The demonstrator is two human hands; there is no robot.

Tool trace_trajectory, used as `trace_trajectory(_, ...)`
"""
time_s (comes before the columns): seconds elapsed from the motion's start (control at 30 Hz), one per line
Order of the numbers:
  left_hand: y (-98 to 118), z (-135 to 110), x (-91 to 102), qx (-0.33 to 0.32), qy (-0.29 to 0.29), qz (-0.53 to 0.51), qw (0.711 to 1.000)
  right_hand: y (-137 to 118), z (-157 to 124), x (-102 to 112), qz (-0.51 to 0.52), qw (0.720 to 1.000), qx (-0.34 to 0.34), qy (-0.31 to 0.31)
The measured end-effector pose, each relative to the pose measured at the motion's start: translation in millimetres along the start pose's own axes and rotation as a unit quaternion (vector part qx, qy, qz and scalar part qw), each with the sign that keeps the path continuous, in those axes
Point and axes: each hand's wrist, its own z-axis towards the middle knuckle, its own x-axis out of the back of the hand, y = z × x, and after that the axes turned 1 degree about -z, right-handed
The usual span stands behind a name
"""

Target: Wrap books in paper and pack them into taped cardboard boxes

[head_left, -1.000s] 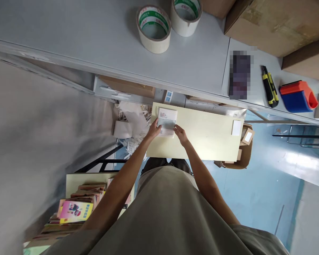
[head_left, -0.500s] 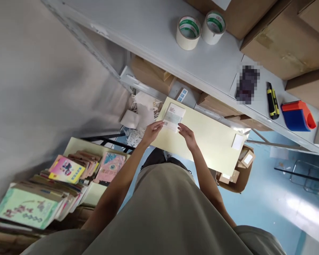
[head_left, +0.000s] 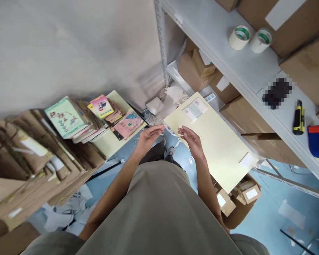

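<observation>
My left hand (head_left: 148, 139) is in the air in front of me, fingers stretched out, holding nothing. Level with it, my right hand (head_left: 190, 139) is also empty, its fingers slightly bent and apart, over the near left edge of a pale yellow table (head_left: 220, 148). On that table's far left corner lies a pale book (head_left: 195, 109) with a greyish band across it, apart from both hands. A small white slip or pad (head_left: 246, 161) lies at the table's right end.
Stacked books, a green one (head_left: 66, 118) among them, and a pink book (head_left: 129, 124) lie on a left table beside folded cardboard (head_left: 42, 152). The grey shelf (head_left: 228, 53) holds tape rolls (head_left: 239, 37) and a yellow-black box cutter (head_left: 298, 118). Below stands a box of parcels (head_left: 239, 216).
My hands have come away from the pale book, which stays on the table. The view has turned left, bringing more of the left table and its cardboard into sight.
</observation>
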Motion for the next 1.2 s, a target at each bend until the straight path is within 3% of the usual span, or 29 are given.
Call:
trace_trajectory(0.27,17,-69,56.8,-0.07,0.106,-0.042,0.991,-6,-19,-72,-0.024,0.994,0.004,-0.108)
trace_trajectory(0.47,15,-121,126.1,-0.084,0.176,-0.075,0.978,3,-19,-146,-0.073,0.983,0.004,-0.169)
trace_trajectory(0.6,10,-166,193.5,-0.099,0.235,-0.062,0.965,16,-22,-216,-0.087,0.975,0.004,-0.207)
trace_trajectory(0.73,-6,-216,276.5,-0.134,0.312,-0.015,0.94,38,-34,-297,-0.098,0.963,-0.002,-0.253)
trace_trajectory(0.83,-26,-254,342.8,-0.156,0.398,0.091,0.899,61,-44,-357,-0.105,0.949,-0.007,-0.296)
trace_trajectory(0.93,-45,-282,403.0,-0.16,0.46,0.25,0.837,91,-44,-415,-0.117,0.941,-0.027,-0.316)
trace_trajectory(1.03,-58,-290,447.4,-0.138,0.438,0.372,0.806,128,-33,-474,-0.135,0.945,-0.085,-0.287)
trace_trajectory(1.2,-71,-267,481.9,-0.077,0.288,0.461,0.836,179,-11,-556,-0.137,0.946,-0.215,-0.201)
